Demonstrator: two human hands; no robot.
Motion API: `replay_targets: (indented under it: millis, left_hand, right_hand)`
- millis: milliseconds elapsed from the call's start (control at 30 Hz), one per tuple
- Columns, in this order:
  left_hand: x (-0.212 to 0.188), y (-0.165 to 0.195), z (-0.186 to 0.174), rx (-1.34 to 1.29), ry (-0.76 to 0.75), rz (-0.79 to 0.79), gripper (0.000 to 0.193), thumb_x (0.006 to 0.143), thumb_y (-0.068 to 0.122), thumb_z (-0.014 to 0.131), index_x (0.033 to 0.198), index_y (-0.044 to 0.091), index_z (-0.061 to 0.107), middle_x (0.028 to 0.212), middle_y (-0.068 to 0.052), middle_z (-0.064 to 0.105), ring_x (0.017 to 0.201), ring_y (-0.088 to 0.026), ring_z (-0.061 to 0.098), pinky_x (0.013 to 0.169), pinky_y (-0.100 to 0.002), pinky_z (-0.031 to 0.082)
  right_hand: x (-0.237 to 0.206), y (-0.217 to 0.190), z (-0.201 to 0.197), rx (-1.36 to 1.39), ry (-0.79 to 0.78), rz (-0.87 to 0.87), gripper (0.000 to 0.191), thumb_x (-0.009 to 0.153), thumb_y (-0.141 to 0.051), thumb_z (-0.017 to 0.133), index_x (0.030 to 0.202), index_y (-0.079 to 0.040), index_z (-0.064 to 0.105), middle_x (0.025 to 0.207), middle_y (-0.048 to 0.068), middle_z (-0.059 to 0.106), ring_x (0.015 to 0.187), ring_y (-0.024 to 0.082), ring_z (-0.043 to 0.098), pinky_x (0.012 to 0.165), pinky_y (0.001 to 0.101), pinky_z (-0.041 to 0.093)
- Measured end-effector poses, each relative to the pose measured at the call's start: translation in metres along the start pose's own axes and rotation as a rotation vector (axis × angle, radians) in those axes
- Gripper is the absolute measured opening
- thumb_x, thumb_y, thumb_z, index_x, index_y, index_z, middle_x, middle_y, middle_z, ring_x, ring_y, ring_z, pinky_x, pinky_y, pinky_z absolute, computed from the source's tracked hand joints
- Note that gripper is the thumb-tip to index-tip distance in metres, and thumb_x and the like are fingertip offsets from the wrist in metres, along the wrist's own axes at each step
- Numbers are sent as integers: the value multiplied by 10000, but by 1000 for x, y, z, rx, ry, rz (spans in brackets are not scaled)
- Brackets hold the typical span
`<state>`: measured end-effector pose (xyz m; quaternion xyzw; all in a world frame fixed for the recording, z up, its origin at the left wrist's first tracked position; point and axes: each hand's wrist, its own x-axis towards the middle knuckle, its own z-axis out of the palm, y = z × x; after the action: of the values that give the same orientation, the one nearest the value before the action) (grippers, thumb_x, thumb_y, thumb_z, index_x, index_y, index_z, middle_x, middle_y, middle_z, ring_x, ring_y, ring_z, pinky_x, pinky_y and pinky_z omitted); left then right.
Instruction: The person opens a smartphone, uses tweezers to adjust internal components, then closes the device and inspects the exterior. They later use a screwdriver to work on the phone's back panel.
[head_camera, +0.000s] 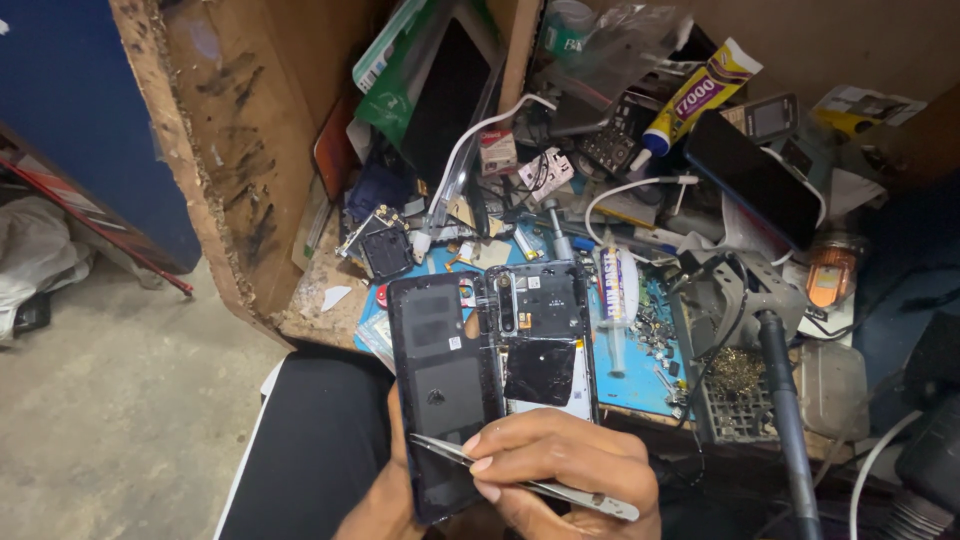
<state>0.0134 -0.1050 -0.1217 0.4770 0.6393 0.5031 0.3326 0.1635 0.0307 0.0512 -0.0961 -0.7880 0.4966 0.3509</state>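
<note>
Both hands worked: the right hand (570, 460) had its fingers clamped on tweezers (530, 485), the left hand (385, 505) gripped an opened phone (490, 370).

My one view comes from the head camera, looking steeply down and close at my right hand (560, 460); the cluttered workbench (640, 380) lies just beyond it, the floor off to its left.

two hands show, the left hand (385, 500) and the right hand (560, 465), with one pair of tweezers (530, 485) between them. there is one opened phone (540, 335), one detached back cover (440, 390), one syringe (615, 300), one glue tube (695, 95) and one soldering iron (785, 400). one dark phone (752, 178) lies on the counter (310, 310).
</note>
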Motion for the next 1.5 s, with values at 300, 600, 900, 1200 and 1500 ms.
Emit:
replay_targets:
  millis: [300,600,900,1200,1500]
  left_hand:
    - [2,-27,6,387,10,343,848,943,-83,490,1621,61,2,1363,-153,582,1229,-203,625,1092,-303,401]
    - [22,9,-3,-379,-100,-431,758,1007,220,535,1588,102,62,1211,-67,666,1084,-156,689,949,-294,551]
    - [83,20,19,-1625,-12,-119,574,1049,435,405,1443,28,501,1018,-71,661,880,-185,640,743,-340,563]
    - [83,18,16,-1651,-65,-138,591,1034,437,395,1507,100,502,1007,-69,648,876,-196,646,769,-357,578]
    - [84,8,15,-1623,-3,-196,506,1036,445,407,1243,12,569,962,-98,673,829,-220,668,700,-360,581]
  right_hand:
    - [0,0,-2,21,-26,-6,138,769,49,783,904,21,776,977,194,801,944,264,840,859,344,673]
    - [-1,-3,-4,70,-93,46,98,808,42,780,905,27,782,970,195,809,930,257,842,855,340,663]
    - [-2,-1,-10,130,-170,90,80,857,-10,806,930,20,794,998,193,813,926,253,841,838,342,665]
    - [-3,-1,-10,94,-194,97,71,842,-25,839,887,-3,789,926,150,813,885,241,842,815,339,664]
    - [-2,-1,-16,59,-205,54,75,844,-15,836,880,8,774,912,150,807,897,241,838,827,332,658]
